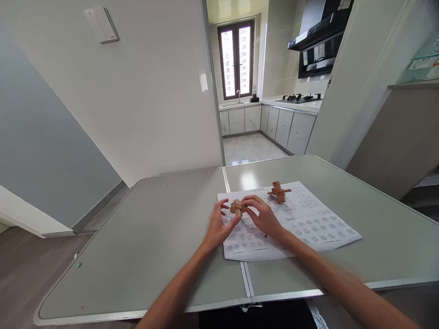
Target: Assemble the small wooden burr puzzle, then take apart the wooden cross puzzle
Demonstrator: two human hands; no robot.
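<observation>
A small wooden interlocking puzzle [236,207] sits on a printed instruction sheet [308,224] near the table's middle. My left hand [219,225] curls its fingers against the puzzle's left side. From the right, my right hand [262,214] pinches the same puzzle with thumb and fingertips. A second wooden puzzle [279,191], cross-shaped, stands untouched farther back on the sheet, to the right of both hands.
The grey folding table [144,246] has a seam down its middle and metal edges. Behind it a white wall and a doorway open onto a kitchen with cabinets [274,123]. A grey counter [404,132] stands at the right.
</observation>
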